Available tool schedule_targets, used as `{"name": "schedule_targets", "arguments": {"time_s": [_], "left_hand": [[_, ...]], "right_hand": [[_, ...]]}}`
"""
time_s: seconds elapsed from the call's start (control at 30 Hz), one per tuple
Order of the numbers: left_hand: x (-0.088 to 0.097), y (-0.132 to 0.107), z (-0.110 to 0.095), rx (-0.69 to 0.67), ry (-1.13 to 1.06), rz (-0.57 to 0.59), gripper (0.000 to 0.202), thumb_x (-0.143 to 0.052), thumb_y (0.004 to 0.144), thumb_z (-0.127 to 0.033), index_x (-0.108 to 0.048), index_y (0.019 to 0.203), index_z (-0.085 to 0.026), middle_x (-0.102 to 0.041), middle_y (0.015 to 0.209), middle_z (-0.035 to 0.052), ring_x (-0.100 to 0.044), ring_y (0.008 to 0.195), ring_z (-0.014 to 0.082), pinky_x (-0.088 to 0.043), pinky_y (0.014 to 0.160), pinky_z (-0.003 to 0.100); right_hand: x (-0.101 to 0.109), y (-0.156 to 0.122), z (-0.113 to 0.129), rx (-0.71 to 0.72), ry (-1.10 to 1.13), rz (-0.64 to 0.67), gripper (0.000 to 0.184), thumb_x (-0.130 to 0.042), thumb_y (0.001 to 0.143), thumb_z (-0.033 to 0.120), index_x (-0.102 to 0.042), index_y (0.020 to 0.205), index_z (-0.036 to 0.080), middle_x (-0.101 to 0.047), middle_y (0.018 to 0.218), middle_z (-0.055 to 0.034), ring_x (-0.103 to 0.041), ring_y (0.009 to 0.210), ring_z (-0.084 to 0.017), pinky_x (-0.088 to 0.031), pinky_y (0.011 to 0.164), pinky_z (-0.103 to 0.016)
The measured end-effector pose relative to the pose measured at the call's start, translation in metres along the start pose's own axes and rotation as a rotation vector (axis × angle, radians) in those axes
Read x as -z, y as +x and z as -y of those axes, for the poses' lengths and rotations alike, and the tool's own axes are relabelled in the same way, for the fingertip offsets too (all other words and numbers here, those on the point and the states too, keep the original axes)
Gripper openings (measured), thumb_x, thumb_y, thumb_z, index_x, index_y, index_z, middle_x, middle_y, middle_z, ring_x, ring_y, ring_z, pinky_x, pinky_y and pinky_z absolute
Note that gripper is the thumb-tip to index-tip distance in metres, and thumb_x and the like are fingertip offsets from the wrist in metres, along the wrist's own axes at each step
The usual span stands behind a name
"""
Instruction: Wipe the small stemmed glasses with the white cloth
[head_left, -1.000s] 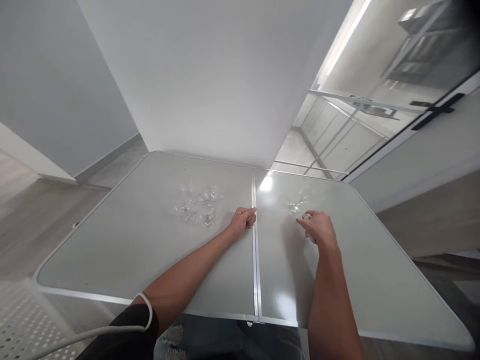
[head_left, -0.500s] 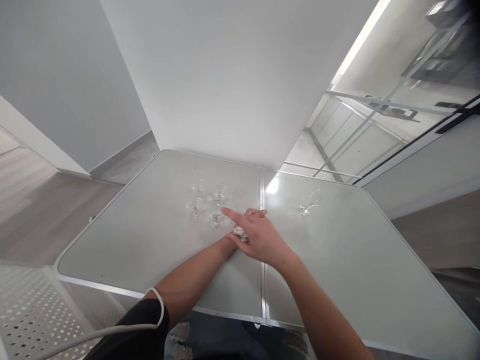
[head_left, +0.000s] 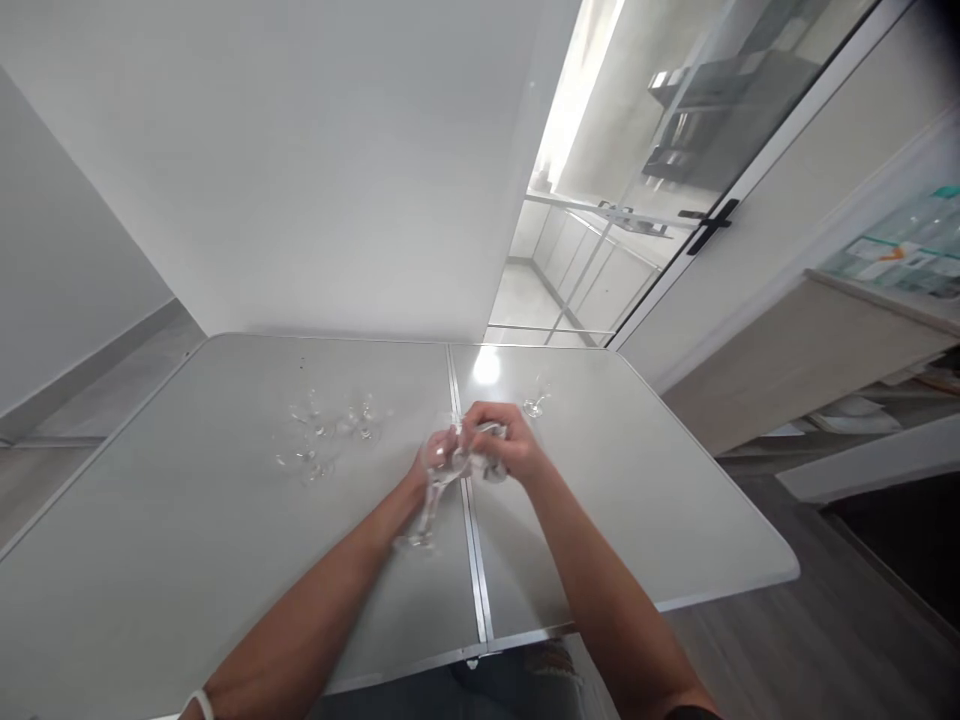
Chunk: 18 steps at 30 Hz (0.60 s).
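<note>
Over the table's middle seam, my left hand (head_left: 436,448) is closed around the bowl of a clear wine glass (head_left: 429,510), tilted with its stem and foot toward me. My right hand (head_left: 510,438) grips a crumpled white cloth (head_left: 491,462) close against the glass's rim end. Motion blur hides exactly where cloth and glass touch. To the left, several more clear stemmed glasses (head_left: 365,425) stand grouped on the table. One further stemmed glass (head_left: 534,405) stands alone on the right half, beyond my right hand.
The pale table (head_left: 600,500) has a metal edge and a metal seam (head_left: 472,570) across it. A white wall (head_left: 337,200) rises behind. At right are a glass-paned door (head_left: 600,230) with a black handle (head_left: 712,225) and a shelf with plastic bottles (head_left: 911,245).
The view has turned right. My right hand, earlier crossed over the left wrist, is now beside the left hand with the cloth. The glass in my left hand now shows.
</note>
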<state>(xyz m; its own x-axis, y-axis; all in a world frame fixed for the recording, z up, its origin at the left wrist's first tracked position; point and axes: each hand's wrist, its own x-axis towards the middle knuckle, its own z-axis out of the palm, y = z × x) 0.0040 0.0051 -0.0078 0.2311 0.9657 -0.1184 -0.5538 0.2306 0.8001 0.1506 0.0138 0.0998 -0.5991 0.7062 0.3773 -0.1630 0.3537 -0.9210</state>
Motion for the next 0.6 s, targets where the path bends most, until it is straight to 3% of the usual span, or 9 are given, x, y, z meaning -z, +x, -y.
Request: {"name": "schedule_targets", "arguments": {"time_s": [0.1, 0.17, 0.23, 0.3, 0.4, 0.53, 0.6], "left_hand": [[0.001, -0.004, -0.002, 0.007, 0.006, 0.146, 0.065, -0.058, 0.083, -0.076, -0.07, 0.083, -0.012, -0.058, 0.06, 0.0033, -0.054, 0.051, 0.0136, -0.043, 0.049, 0.025], [0.0, -0.007, -0.004, 0.026, 0.028, 0.289, 0.077, -0.056, 0.078, -0.081, -0.072, 0.105, -0.01, -0.065, 0.07, 0.0082, -0.056, 0.053, 0.0148, -0.045, 0.049, 0.026], [-0.002, -0.01, -0.005, 0.01, 0.062, 0.335, 0.081, -0.068, 0.074, -0.075, -0.065, 0.127, -0.014, -0.07, 0.087, 0.0118, -0.061, 0.062, 0.0163, -0.048, 0.053, 0.027], [-0.004, -0.013, -0.007, -0.008, 0.089, 0.304, 0.082, -0.079, 0.073, -0.062, -0.055, 0.14, -0.021, -0.069, 0.101, 0.0113, -0.064, 0.07, 0.0175, -0.05, 0.055, 0.026], [-0.008, -0.014, -0.012, -0.001, 0.108, 0.25, 0.073, -0.077, 0.08, -0.051, -0.051, 0.142, -0.024, -0.067, 0.103, 0.0093, -0.065, 0.074, 0.0182, -0.05, 0.056, 0.025], [-0.011, -0.012, -0.02, -0.192, 0.063, 0.112, 0.065, -0.078, 0.081, -0.042, -0.049, 0.138, -0.026, -0.065, 0.12, 0.0117, -0.069, 0.098, 0.023, -0.055, 0.079, 0.032], [-0.009, -0.009, -0.022, -0.328, 0.023, 0.017, 0.064, -0.081, 0.08, -0.041, -0.049, 0.135, -0.03, -0.063, 0.128, 0.0113, -0.067, 0.112, 0.026, -0.052, 0.093, 0.037]], "right_hand": [[0.043, -0.011, -0.014, -0.138, 0.144, -0.092, 0.039, -0.073, 0.08, 0.054, -0.061, 0.082, 0.017, -0.06, 0.065, -0.0009, -0.05, 0.05, -0.013, -0.04, 0.048, -0.026], [0.057, -0.016, -0.027, -0.205, 0.132, -0.147, 0.04, -0.076, 0.078, 0.054, -0.061, 0.081, 0.018, -0.058, 0.065, 0.0006, -0.049, 0.049, -0.013, -0.039, 0.048, -0.026], [0.061, -0.019, -0.037, -0.251, 0.076, -0.134, 0.039, -0.077, 0.077, 0.054, -0.062, 0.08, 0.018, -0.057, 0.065, 0.001, -0.052, 0.053, -0.014, -0.042, 0.052, -0.026], [0.06, -0.02, -0.045, -0.261, 0.031, -0.024, 0.039, -0.078, 0.075, 0.054, -0.064, 0.077, 0.017, -0.059, 0.066, 0.0007, -0.055, 0.06, -0.015, -0.044, 0.059, -0.027], [0.054, -0.018, -0.053, -0.234, 0.055, 0.059, 0.039, -0.081, 0.072, 0.052, -0.067, 0.076, 0.016, -0.062, 0.071, -0.0004, -0.057, 0.065, -0.015, -0.046, 0.064, -0.027], [0.052, -0.016, -0.063, -0.262, 0.336, -0.29, 0.046, -0.076, 0.077, 0.053, -0.068, 0.106, 0.018, -0.065, 0.078, -0.0005, -0.061, 0.065, -0.015, -0.049, 0.061, -0.027], [0.051, -0.014, -0.071, -0.282, 0.447, -0.459, 0.046, -0.08, 0.073, 0.047, -0.066, 0.106, 0.019, -0.065, 0.081, -0.0005, -0.062, 0.069, -0.015, -0.05, 0.063, -0.026]]}}
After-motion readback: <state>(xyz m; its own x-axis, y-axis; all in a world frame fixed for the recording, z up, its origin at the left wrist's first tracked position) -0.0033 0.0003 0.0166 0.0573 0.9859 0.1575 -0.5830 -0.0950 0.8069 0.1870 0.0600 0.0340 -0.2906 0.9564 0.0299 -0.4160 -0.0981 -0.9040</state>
